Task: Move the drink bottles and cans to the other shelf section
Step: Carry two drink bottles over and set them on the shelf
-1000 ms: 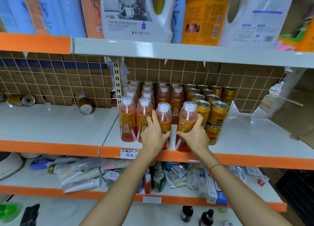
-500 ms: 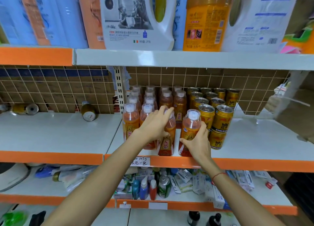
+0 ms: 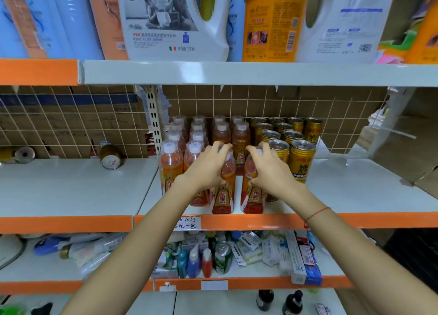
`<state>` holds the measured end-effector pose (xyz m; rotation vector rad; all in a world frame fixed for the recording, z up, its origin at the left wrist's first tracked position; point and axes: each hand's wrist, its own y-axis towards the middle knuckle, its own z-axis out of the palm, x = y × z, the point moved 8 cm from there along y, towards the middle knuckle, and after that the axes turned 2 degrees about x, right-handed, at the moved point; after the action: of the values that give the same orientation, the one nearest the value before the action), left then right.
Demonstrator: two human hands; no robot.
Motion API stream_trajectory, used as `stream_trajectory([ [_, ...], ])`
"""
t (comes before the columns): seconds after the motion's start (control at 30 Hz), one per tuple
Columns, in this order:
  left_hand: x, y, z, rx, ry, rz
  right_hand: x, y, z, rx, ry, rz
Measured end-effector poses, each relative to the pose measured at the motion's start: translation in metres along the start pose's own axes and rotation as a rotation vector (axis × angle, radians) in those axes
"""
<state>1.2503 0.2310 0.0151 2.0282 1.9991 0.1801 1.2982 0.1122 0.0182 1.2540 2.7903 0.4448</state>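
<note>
Rows of orange drink bottles with white caps and gold cans stand on the right shelf section. My left hand grips the top of a front-row bottle near the shelf edge. My right hand grips the neighbouring front bottle the same way. Both bottles stand upright on the shelf. On the left shelf section two gold cans lie on their sides, one can near the divider and another can at the far left.
Large detergent jugs fill the shelf above. A slotted upright post divides the two sections, with wire grid behind. The lower shelf holds toothpaste boxes, small bottles and a green can. A handwritten price tag sits on the orange edge.
My left hand has settled lower over the top of its bottle, and my right hand has slid from the bottle's side up over its cap. The view has tilted slightly downward.
</note>
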Motion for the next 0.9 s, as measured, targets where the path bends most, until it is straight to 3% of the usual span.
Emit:
stream_trajectory([
  [0.17, -0.001, 0.006, -0.002, 0.069, 0.037, 0.004, -0.002, 0.017, -0.004, 0.187, -0.076, -0.105],
  [0.9, 0.013, 0.065, -0.006, 0.309, 0.198, -0.077, -0.004, 0.014, -0.009, 0.083, -0.031, -0.13],
])
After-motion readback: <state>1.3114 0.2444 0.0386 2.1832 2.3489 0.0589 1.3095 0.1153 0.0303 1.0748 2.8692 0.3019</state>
